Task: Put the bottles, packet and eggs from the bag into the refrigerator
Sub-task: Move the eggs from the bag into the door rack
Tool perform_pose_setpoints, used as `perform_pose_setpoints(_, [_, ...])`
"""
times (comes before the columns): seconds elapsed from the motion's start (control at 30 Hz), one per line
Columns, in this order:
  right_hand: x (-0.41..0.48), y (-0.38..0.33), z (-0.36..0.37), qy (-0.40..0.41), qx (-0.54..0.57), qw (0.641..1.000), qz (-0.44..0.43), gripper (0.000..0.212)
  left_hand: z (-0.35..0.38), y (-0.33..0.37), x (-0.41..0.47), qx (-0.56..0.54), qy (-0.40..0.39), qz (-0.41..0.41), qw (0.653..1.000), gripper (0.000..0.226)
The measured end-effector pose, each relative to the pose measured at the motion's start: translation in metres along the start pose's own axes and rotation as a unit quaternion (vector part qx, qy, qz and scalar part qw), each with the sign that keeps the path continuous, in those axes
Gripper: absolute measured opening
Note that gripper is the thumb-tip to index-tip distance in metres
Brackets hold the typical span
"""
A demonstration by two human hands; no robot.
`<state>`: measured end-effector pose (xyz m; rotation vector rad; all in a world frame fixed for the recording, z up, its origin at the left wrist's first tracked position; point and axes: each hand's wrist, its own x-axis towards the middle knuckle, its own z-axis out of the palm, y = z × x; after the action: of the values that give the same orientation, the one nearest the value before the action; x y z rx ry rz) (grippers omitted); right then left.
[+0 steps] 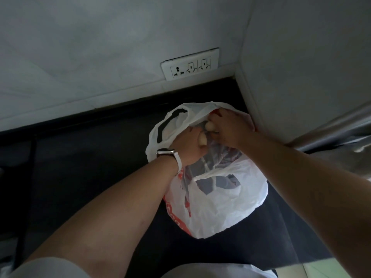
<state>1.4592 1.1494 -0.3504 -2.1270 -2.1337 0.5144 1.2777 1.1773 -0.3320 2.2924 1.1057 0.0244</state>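
Dark bench (80, 167) below a white wall with a socket plate (189, 64); refrigerator (301, 67) at right. White bag (220, 207) on the bench. At its mouth, left hand (187, 146) fingers curl round an egg (201, 141); right hand (230, 129) grips a second egg (210, 126).

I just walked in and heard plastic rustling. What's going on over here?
A person is unpacking a white plastic bag that sits on a dark counter. Both hands are in its open top. The left hand, with a watch on the wrist, grips one egg. The right hand grips a second egg. Both eggs are still at the bag's mouth. What else lies inside is too hidden to name.
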Motion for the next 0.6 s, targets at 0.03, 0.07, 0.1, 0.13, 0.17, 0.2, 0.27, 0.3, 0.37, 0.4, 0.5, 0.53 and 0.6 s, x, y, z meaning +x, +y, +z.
perform_pose_setpoints(0.03, [0.0, 0.0, 0.001, -0.006, -0.002, 1.0, 0.0, 0.055, 0.0, 0.001, 0.0, -0.005, -0.004, -0.004, 1.0, 0.043])
perform_pose_setpoints(0.07, [0.0, -0.001, 0.002, -0.009, -0.001, 1.0, 0.002, 0.055, 0.001, 0.0, 0.001, -0.01, -0.009, -0.01, 1.0, 0.042])
perform_pose_setpoints(0.1, [-0.001, -0.001, 0.005, -0.009, 0.003, 1.0, 0.005, 0.056, 0.003, 0.0, 0.001, -0.013, -0.016, -0.02, 1.0, 0.041])
perform_pose_setpoints(0.13, [-0.002, -0.001, 0.007, -0.007, 0.01, 1.0, 0.007, 0.056, 0.005, -0.001, 0.001, -0.015, -0.019, -0.026, 0.999, 0.04])
perform_pose_setpoints(0.17, [-0.004, -0.001, 0.007, -0.005, 0.016, 1.0, 0.009, 0.057, 0.006, -0.002, 0.002, -0.013, -0.019, -0.03, 0.999, 0.039])
perform_pose_setpoints(0.2, [-0.005, -0.001, 0.008, -0.003, 0.021, 1.0, 0.01, 0.057, 0.008, -0.002, 0.003, -0.011, -0.018, -0.031, 0.999, 0.038])
perform_pose_setpoints(0.27, [-0.008, -0.001, 0.008, -0.003, 0.036, 0.999, 0.012, 0.059, 0.011, -0.002, 0.004, -0.006, -0.023, -0.039, 0.999, 0.037])
perform_pose_setpoints(0.3, [-0.01, -0.002, 0.008, -0.005, 0.043, 0.999, 0.013, 0.059, 0.011, -0.001, 0.005, -0.003, -0.026, -0.044, 0.999, 0.037])
perform_pose_setpoints(0.37, [-0.013, -0.002, 0.007, -0.004, 0.063, 0.998, 0.02, 0.055, 0.011, 0.002, 0.006, 0.002, -0.03, -0.049, 0.998, 0.036])
perform_pose_setpoints(0.4, [-0.015, -0.002, 0.007, -0.001, 0.077, 0.997, 0.027, 0.052, 0.011, 0.003, 0.006, 0.001, -0.03, -0.049, 0.998, 0.036])
perform_pose_setpoints(0.5, [-0.02, -0.002, 0.006, 0.021, 0.118, 0.991, 0.055, 0.051, 0.009, 0.006, 0.002, -0.043, -0.022, -0.051, 0.997, 0.037])
perform_pose_setpoints(0.53, [-0.023, -0.001, 0.005, 0.032, 0.131, 0.989, 0.062, 0.053, 0.006, 0.008, -0.001, -0.068, -0.014, -0.056, 0.996, 0.037])
perform_pose_setpoints(0.6, [-0.031, -0.002, 0.002, 0.049, 0.148, 0.985, 0.068, 0.062, 0.001, 0.013, -0.008, -0.116, 0.011, -0.066, 0.991, 0.036])
